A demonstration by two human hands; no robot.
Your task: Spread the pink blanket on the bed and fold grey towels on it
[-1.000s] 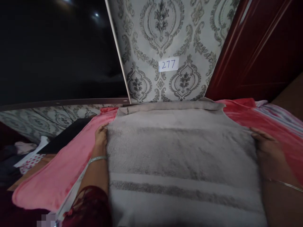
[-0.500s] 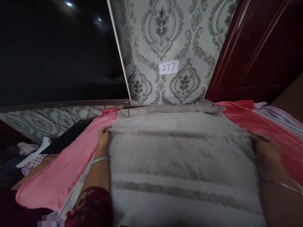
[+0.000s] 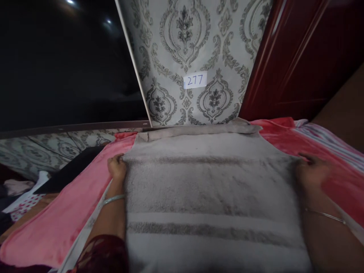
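A grey towel with darker and lighter bands lies stretched out before me, its far end folded over near the wall. My left hand is closed, pinching the towel's left edge between thumb and fingers. At the opposite edge, my right hand grips the cloth; it is somewhat blurred and shadowed, and one finger sticks out over the corner. Between both hands the fabric is pulled fairly flat. A pink-red plush cloth is spread beneath, showing on either side of the towel.
A large black screen stands at the left. Behind the towel rises a patterned wall with a paper label reading 277. A dark red wooden panel and a striped cloth are at the right.
The view has turned slightly, so everything sits farther left. Both hands still hold the towel's edges; a finger of my right hand now stands out more.
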